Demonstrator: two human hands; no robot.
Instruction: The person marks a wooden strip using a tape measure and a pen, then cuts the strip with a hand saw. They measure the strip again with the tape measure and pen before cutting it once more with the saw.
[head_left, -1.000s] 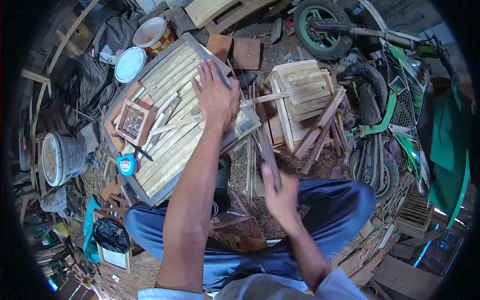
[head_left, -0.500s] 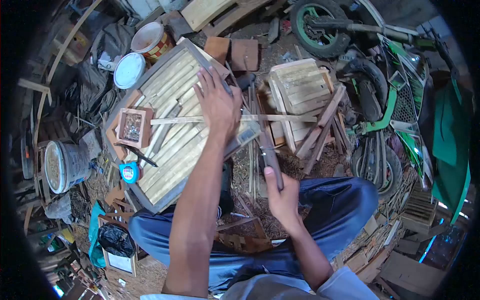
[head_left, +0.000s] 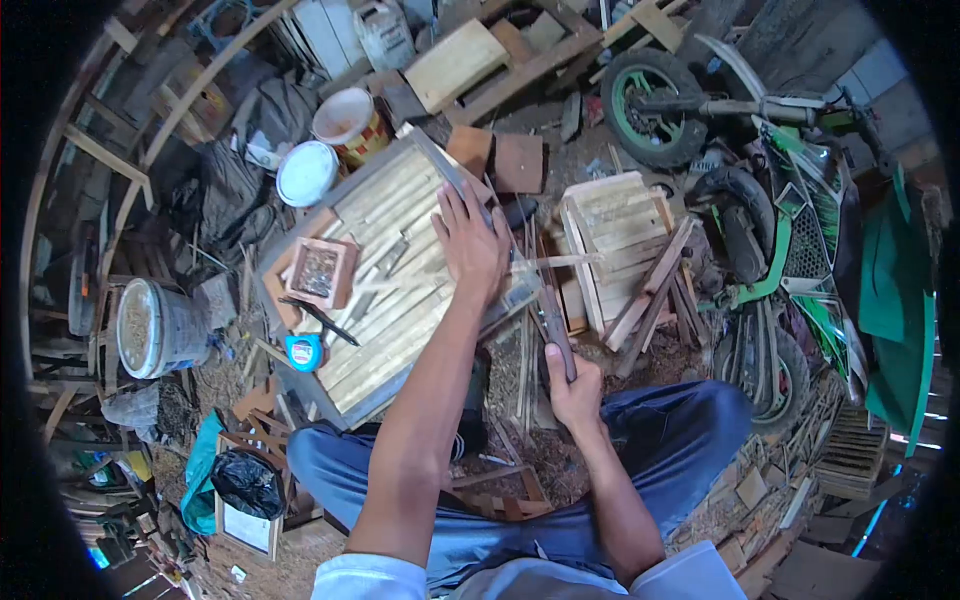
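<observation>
Left hand (head_left: 472, 248) flat (fingers spread) on slatted panel (head_left: 395, 268), right hand (head_left: 574, 385) grip clamped around hammer handle (head_left: 556, 325).

2 hands in view: left hand (head_left: 472, 245), right hand (head_left: 574, 385). 1 slatted panel (head_left: 400, 270), 1 slatted crate (head_left: 620, 235), 1 small nail box (head_left: 320, 272). 1 tape measure (head_left: 303, 352). Buckets: 3, i.e. grey bucket (head_left: 155, 328), white-lidded bucket (head_left: 307, 173), red-patterned bucket (head_left: 350, 122). 1 green motorbike (head_left: 790, 220), 2 wheels showing. 1 black bag (head_left: 245, 482).

Green motorbike (head_left: 800, 200), bucket (head_left: 150, 328), tape measure (head_left: 303, 352)
</observation>
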